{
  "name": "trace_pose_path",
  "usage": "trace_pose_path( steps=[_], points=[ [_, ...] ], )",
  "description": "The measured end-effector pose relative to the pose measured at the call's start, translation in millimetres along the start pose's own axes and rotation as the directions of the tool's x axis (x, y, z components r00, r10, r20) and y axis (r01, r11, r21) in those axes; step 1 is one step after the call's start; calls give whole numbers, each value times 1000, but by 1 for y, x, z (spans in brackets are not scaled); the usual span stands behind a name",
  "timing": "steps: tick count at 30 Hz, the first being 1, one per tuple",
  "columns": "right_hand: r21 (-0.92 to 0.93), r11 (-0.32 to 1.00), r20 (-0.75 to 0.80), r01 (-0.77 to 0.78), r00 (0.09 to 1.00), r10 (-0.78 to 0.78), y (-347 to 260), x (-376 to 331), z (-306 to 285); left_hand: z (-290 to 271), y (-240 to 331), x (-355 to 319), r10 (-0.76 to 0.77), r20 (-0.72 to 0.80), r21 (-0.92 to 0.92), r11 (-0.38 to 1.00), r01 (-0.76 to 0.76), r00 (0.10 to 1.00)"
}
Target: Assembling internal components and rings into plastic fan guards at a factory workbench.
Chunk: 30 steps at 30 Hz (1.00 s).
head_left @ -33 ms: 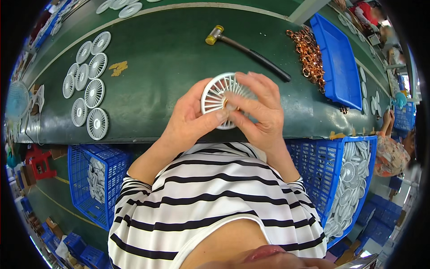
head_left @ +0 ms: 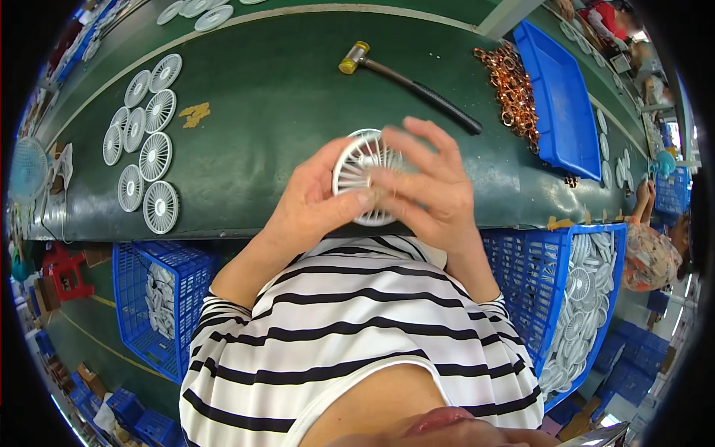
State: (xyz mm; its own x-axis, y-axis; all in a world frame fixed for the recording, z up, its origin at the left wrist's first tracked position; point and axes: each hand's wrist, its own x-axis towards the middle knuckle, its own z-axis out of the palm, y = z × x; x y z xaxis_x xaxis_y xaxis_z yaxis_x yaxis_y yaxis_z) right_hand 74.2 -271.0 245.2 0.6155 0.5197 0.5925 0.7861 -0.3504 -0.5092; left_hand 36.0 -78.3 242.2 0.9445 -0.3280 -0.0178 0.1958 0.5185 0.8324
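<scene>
My left hand [head_left: 309,200] is closed on the left edge of a white round spoked disc [head_left: 356,162], its thumb lying across the lower front. A second pale rim shows just behind the disc's top, but I cannot tell whether it is a separate piece. My right hand [head_left: 441,190] is over the disc's right side, its fingers smeared by motion near the hub. Whether those fingers grip anything is hidden by the blur. Beyond the hands, a hammer [head_left: 417,88] with a yellow-faced head and black handle lies on the green worktable [head_left: 257,97].
Several white spoked discs [head_left: 156,156] lie at the left. A pile of copper-coloured rings [head_left: 515,97] sits beside a blue tray [head_left: 562,104] at the right. Blue crates [head_left: 179,298] with white pieces flank me below the table edge. Another person [head_left: 648,253] is at the far right.
The disc has tilted and turned slightly in my left hand. My right fingers have lifted and shifted across its face, and a second rim now shows behind it.
</scene>
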Motion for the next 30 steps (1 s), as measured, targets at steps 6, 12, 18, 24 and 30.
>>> trace_pose_path(
  steps=[6, 12, 18, 24, 30],
  points=[
    [393, 919, 229, -28, 971, -68, 22, -13, -14, 2, -11, -8, -98, -3, 171, 980, 97, 995],
    [-19, 668, -288, -744, 644, 709, 97, -34, -54, -24, -13, 5, 644, -154, 935, 341, -101, 749],
    [-628, 393, -330, -672, 687, 647, 167, -58, -79, -77, -25, -1, 540, 38, 985, -163, 60, 841],
    [-467, 684, -248, -560, 826, 507, 171, -57, -72, -61, -24, -6, 535, 96, 993, -105, -46, 839],
    [-610, 383, -462, -694, 704, 540, 195, -81, -88, -111, 13, -32, 787, -42, 971, -113, 211, 615]
  ],
)
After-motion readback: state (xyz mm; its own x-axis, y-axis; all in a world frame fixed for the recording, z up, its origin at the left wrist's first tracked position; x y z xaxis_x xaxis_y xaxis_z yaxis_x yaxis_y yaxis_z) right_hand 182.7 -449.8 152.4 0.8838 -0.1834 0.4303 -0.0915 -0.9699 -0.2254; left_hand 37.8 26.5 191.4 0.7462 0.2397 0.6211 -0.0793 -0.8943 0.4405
